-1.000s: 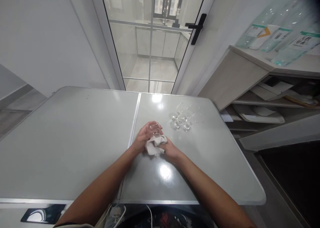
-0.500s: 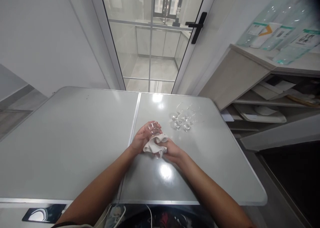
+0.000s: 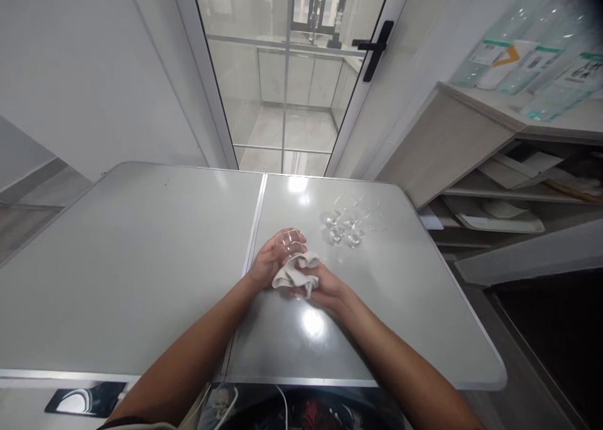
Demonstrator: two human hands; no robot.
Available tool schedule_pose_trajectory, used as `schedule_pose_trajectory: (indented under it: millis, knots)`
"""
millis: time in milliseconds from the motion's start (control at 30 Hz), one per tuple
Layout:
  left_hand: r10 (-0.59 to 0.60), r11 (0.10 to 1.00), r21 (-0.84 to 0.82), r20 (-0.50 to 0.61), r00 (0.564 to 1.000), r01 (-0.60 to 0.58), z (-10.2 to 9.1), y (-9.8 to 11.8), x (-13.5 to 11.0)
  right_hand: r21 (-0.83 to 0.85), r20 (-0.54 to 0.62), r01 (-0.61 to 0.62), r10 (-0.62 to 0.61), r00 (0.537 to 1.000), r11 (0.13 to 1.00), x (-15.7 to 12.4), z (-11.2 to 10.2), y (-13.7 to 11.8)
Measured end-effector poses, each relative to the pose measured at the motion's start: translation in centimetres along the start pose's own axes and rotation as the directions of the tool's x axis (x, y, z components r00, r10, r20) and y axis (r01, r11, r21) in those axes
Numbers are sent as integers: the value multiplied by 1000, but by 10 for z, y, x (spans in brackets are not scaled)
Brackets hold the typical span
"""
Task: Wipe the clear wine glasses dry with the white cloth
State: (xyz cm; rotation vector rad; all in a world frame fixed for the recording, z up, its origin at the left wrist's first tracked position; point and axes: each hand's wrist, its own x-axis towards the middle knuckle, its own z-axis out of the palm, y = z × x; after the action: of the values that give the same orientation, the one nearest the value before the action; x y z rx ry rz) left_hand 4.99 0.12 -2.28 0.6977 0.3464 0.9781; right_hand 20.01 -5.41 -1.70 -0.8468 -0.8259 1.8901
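Fingers of my left hand (image 3: 266,263) wrap round the bowl of a clear stemmed glass (image 3: 291,238), which is tilted above the grey table (image 3: 155,260). A crumpled white cloth (image 3: 289,278) is gripped in my right hand (image 3: 327,285), pressed against the lower part of the glass. The cloth covers most of the stem, and a bit of the foot shows below it. To the right, several clear stemmed glasses (image 3: 348,229) stand close together on the table; their thin bowls are hard to make out.
A glass door (image 3: 282,78) with a black handle (image 3: 375,50) stands beyond the table. At the right is a wooden shelf unit (image 3: 466,125) with large clear bottles (image 3: 541,66) on top. A dark phone (image 3: 85,400) lies low at the left, below the table's near edge.
My right hand and the cloth have shifted slightly at the lower part of the glass, and less of the foot shows. The left hand keeps its hold. The view has moved a little.
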Motion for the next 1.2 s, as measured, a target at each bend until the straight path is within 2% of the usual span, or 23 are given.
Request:
schedule_pose_trajectory:
  millis: [67,100,167,233,300,333,400,467,533,600,667,700,800,833,900,967,1033,1067,1100,1133,1167,1200]
  knots:
    - [-15,1000,-19,11,1000,15,-1,1,-1,100,90,-90,81,993,991,-1,-1,-2]
    - [-13,1000,-23,4,1000,13,-1,0,0,80,83,-80,74,994,994,0,-1,-2]
    - [14,1000,-9,-31,999,-14,0,-1,2,-91,-23,42,-44,999,995,3,0,0]
    - [57,998,34,-73,996,-55,1,-3,5,-368,-142,152,-217,966,917,6,2,4]
    - [89,994,73,-92,992,-83,1,-5,6,-569,-214,166,-340,916,805,6,3,6]
    - [93,993,79,-90,992,-86,1,-6,5,-598,-230,157,-356,906,786,6,3,6]
    - [72,996,62,-64,995,-68,1,-5,4,-494,-221,136,-275,936,859,3,2,5]
    - [27,999,24,-22,999,-26,0,-3,1,-237,-95,66,-91,991,969,-1,0,1]
    - [-13,1000,1,19,1000,13,0,0,-1,-37,73,-42,44,996,998,-4,-2,-3]
    - [-29,1000,-4,36,999,30,1,3,-2,-31,114,-51,54,992,998,-5,-2,-5]
    - [-20,1000,3,28,999,20,3,4,-1,-199,10,58,-57,998,978,-4,1,-5]
    - [-9,1000,7,23,1000,8,4,4,0,-318,-53,118,-142,988,941,-4,3,-5]
    - [42,999,26,24,999,-42,4,6,5,-571,-131,236,-371,919,786,-4,8,-7]
    - [69,997,33,18,997,-69,3,6,6,-585,-138,265,-417,898,766,-4,8,-8]
    - [152,988,43,-20,988,-151,0,8,9,-533,-200,324,-488,849,782,-5,5,-13]
    - [256,966,50,-90,963,-252,-4,11,12,-415,-373,381,-537,757,826,-5,0,-17]
    - [347,938,61,-169,923,-341,-7,14,14,-290,-560,436,-520,645,852,-4,-5,-20]
    - [381,924,70,-205,901,-375,-8,15,15,-239,-619,455,-496,610,858,-2,-6,-20]
    - [407,913,78,-233,883,-400,-8,15,16,-196,-648,463,-469,601,864,-1,-7,-20]
    - [424,905,84,-247,871,-416,-8,16,16,-155,-653,457,-438,617,876,0,-6,-19]
    - [431,902,89,-248,867,-423,-7,16,16,-107,-635,437,-400,661,893,1,-4,-18]
    - [431,902,95,-235,871,-421,-5,15,15,-46,-591,409,-355,725,912,2,-2,-17]
